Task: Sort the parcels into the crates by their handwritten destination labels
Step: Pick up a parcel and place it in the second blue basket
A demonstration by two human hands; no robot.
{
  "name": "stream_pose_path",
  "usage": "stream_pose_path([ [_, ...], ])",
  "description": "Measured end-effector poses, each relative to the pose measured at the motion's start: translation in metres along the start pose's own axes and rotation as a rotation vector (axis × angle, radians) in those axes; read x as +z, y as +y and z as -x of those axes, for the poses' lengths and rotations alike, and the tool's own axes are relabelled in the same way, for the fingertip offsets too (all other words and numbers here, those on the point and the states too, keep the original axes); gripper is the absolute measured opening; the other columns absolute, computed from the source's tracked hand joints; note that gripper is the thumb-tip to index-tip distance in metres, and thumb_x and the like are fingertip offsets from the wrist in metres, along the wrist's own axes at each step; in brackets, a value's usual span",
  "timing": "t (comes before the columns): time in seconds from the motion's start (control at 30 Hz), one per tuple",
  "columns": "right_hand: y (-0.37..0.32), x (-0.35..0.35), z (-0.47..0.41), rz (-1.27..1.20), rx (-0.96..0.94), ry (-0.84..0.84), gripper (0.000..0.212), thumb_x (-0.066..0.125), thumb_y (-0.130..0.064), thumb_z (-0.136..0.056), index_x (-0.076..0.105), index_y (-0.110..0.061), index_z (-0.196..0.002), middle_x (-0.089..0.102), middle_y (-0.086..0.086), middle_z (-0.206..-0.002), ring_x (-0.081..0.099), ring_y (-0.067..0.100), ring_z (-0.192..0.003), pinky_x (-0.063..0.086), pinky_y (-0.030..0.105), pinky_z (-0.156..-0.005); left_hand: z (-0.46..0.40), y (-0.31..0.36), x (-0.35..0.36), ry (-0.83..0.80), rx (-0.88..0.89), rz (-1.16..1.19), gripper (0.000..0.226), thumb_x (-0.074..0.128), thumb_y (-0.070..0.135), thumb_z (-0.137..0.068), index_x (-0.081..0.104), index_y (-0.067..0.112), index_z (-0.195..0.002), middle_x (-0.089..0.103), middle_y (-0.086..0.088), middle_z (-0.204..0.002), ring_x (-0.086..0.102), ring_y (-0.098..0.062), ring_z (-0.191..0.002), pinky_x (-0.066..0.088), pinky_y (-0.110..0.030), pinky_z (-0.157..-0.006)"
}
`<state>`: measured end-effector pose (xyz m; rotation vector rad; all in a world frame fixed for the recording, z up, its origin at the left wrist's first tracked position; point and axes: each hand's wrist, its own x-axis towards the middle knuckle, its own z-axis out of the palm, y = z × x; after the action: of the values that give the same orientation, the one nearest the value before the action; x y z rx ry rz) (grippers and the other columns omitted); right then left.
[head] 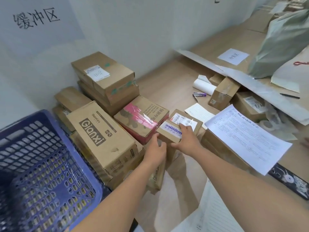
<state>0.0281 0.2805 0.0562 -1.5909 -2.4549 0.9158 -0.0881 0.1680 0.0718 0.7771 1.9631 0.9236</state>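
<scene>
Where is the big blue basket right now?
The blue basket sits at the lower left of the head view, right beside the Gianxi box and to the left of the person's left hand.

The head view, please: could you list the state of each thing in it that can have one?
Small parcel: closed, labelled, held by both hands.
Left hand: grips the parcel's near left corner.
Right hand: fingers lie on the parcel's top, thumb at its near edge.
Blue crate: upright, nothing visible inside.
Gianxi box: closed, lying flat.
Top box: sealed, handwritten label facing up.
Pink-taped box: closed, taped.
</scene>
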Motion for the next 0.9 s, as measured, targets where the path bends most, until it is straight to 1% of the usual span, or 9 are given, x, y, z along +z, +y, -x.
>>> stream_pose_path([
  [0.1, -0.004, -0.03, 0.008, -0.045, -0.04, 0.042, 0.106, 0.081, -0.049, -0.073, 0.022, -0.022, -0.156, 0.034, 0.006, -0.144, 0.044, 0.024, -0.13, 0.044, 0.038, -0.104, 0.009, 0.014, -0.004, -0.005, 0.015, -0.001, 0.056, 0.044, 0.028, -0.104, 0.025, 0.027, -0.156, 0.042, 0.0, -0.154, 0.05, -0.011, -0.116, 0.041, -0.028, -0.093],
  [0.27, -0.014, -0.089, 0.032, -0.185, -0.084, 0.156, 0.099, 0.081, -0.05, -0.071, 0.03, -0.026, -0.152, 0.042, 0.002, -0.131, 0.048, 0.015, -0.113, 0.044, 0.029, -0.093, 0.024, 0.043, -0.012, 0.037, 0.043, 0.023, 0.058, 0.046, 0.029, -0.1, 0.025, 0.034, -0.154, 0.052, 0.004, -0.146, 0.059, -0.02, -0.118, 0.051, -0.042, -0.099],
  [0.37, -0.02, -0.12, 0.051, -0.29, -0.12, 0.212, 0.092, 0.082, -0.048, -0.073, 0.035, -0.031, -0.149, 0.044, -0.003, -0.128, 0.048, 0.01, -0.109, 0.041, 0.025, -0.09, 0.04, 0.063, -0.02, 0.057, 0.051, 0.181, 0.065, 0.048, 0.022, -0.1, 0.02, 0.036, -0.156, 0.047, 0.013, -0.132, 0.056, -0.012, -0.109, 0.051, -0.039, -0.098],
  [0.5, -0.029, -0.152, 0.078, -0.468, -0.188, 0.215, 0.08, 0.081, -0.055, -0.066, 0.042, -0.048, -0.136, 0.055, -0.007, -0.127, 0.061, 0.01, -0.107, 0.055, 0.035, -0.092, 0.058, 0.088, -0.038, 0.088, -0.01, 0.43, 0.066, 0.052, 0.025, -0.096, 0.021, 0.044, -0.152, 0.059, 0.01, -0.113, 0.064, -0.024, -0.097, 0.055, -0.051, -0.096],
  [0.57, -0.037, -0.162, 0.092, -0.563, -0.218, 0.207, 0.068, 0.082, -0.044, -0.073, 0.046, -0.046, -0.132, 0.059, -0.008, -0.12, 0.064, 0.009, -0.101, 0.057, 0.026, -0.082, 0.072, 0.099, -0.051, 0.094, -0.003, 0.505, 0.059, 0.053, 0.022, -0.1, 0.026, 0.041, -0.15, 0.057, 0.011, -0.099, 0.065, -0.023, -0.091, 0.057, -0.053, -0.092],
  [0.67, -0.046, -0.171, 0.107, -0.628, -0.265, 0.205, 0.056, 0.079, -0.03, -0.083, 0.051, -0.04, -0.13, 0.058, -0.016, -0.11, 0.06, -0.006, -0.091, 0.048, 0.006, -0.061, 0.086, 0.104, -0.068, 0.1, 0.071, 0.545, 0.067, 0.055, 0.017, -0.102, 0.019, 0.038, -0.156, 0.054, 0.01, -0.126, 0.063, -0.015, -0.093, 0.06, -0.041, -0.077],
  [0.77, -0.053, -0.17, 0.114, -0.658, -0.288, 0.177, 0.053, 0.077, -0.026, -0.086, 0.051, -0.038, -0.131, 0.056, -0.02, -0.108, 0.06, -0.014, -0.085, 0.046, 0.004, -0.059, 0.091, 0.101, -0.082, 0.13, 0.097, 0.575, 0.073, 0.058, 0.018, -0.101, 0.015, 0.035, -0.158, 0.038, 0.006, -0.157, 0.06, -0.02, -0.113, 0.058, -0.039, -0.085],
  [0.83, -0.056, -0.167, 0.116, -0.663, -0.299, 0.157, 0.053, 0.077, -0.027, -0.086, 0.05, -0.041, -0.131, 0.059, -0.018, -0.115, 0.061, -0.013, -0.096, 0.049, 0.007, -0.069, 0.093, 0.1, -0.088, 0.145, 0.131, 0.598, 0.075, 0.059, 0.018, -0.1, 0.015, 0.035, -0.159, 0.037, 0.006, -0.158, 0.055, -0.023, -0.126, 0.056, -0.044, -0.094],
  [0.9, -0.056, -0.165, 0.114, -0.641, -0.302, 0.161, 0.055, 0.076, -0.036, -0.083, 0.05, -0.047, -0.131, 0.054, -0.012, -0.129, 0.056, 0.001, -0.116, 0.047, 0.021, -0.09, 0.096, 0.099, -0.093, 0.173, 0.185, 0.576, 0.077, 0.062, 0.02, -0.099, 0.017, 0.037, -0.158, 0.041, 0.006, -0.156, 0.052, -0.023, -0.131, 0.054, -0.046, -0.098],
])
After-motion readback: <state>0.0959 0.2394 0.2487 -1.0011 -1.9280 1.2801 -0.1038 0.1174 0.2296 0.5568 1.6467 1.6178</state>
